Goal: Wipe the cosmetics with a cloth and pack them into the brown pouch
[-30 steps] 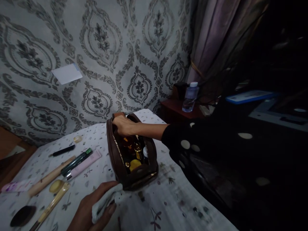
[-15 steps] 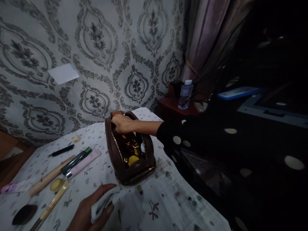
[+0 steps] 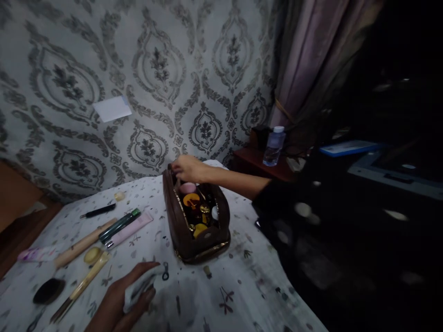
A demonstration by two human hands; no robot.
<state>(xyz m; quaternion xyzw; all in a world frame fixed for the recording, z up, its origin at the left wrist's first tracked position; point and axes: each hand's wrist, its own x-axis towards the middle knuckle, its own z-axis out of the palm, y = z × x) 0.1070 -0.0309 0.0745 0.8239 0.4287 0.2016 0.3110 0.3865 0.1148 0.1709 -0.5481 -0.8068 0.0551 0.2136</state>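
In the head view a brown zippered makeup bag (image 3: 173, 216) stands open on the cloth-covered surface. Inside it are a pink rounded item (image 3: 188, 187), several yellow and gold pieces, and a white cap (image 3: 215, 212). My right hand (image 3: 188, 169) reaches over to the bag's far end, its fingers curled on the rim there; the fingertips are partly hidden. In front of the bag, my left hand (image 3: 121, 295) holds a crumpled whitish cloth (image 3: 138, 287) between thumb and fingers, apart from the bag.
Left of the bag lie a pink tube (image 3: 129, 229), a dark green tube (image 3: 119, 226), a black pen-like stick (image 3: 99, 211), a large dark-haired brush (image 3: 49, 291) and a gold-handled brush (image 3: 81, 286). A clear bottle (image 3: 274, 146) stands on a reddish side table (image 3: 251, 157) at the back right.
My right hand has lifted from inside the bag to its far rim, uncovering the pink item. The view has shifted a little; my left hand still holds the cloth.
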